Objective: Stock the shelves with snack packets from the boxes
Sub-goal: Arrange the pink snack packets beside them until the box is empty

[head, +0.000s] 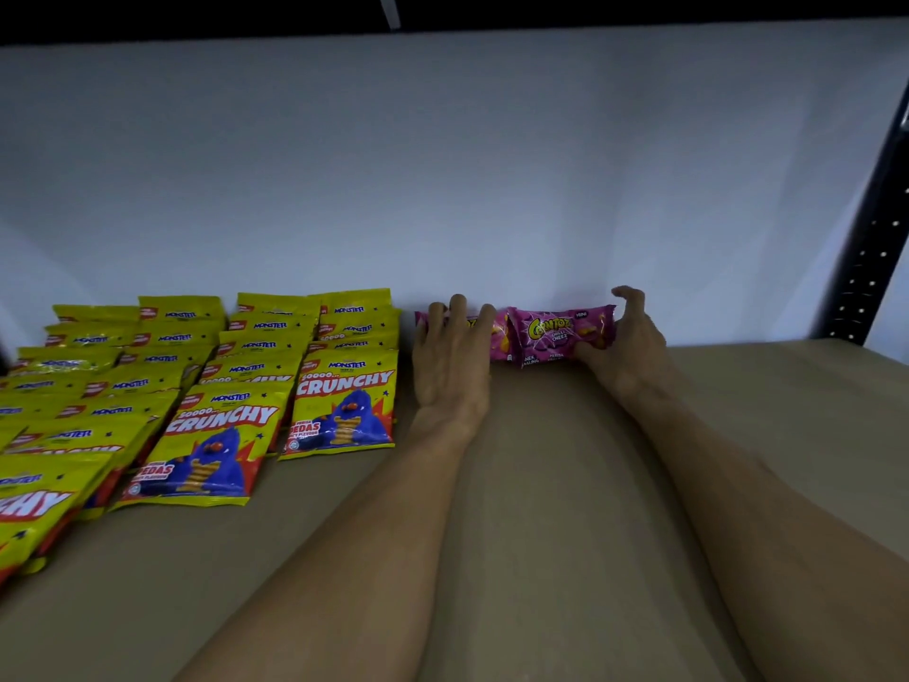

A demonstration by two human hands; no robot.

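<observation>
Bare brown shelf board (738,435) lies open from 3 to 6 o'clock. Rows of yellow foil snack packets (221,435) fill 9 o'clock. Two pink foil snack packets (560,332) and a white back wall (442,164) close 12, and a black perforated upright (870,248) stands at 2.

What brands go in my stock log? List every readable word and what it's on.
"MONSTER": top of the yellow packets.
"SOOOO... CRUNCHY": their fronts.
"PEDAS": low on their fronts.
"CHILLI CHEEZ": pink packet.
"MINI": its top corner.
Pink packet's brand lettering and all small print: too blurred to read.
</observation>
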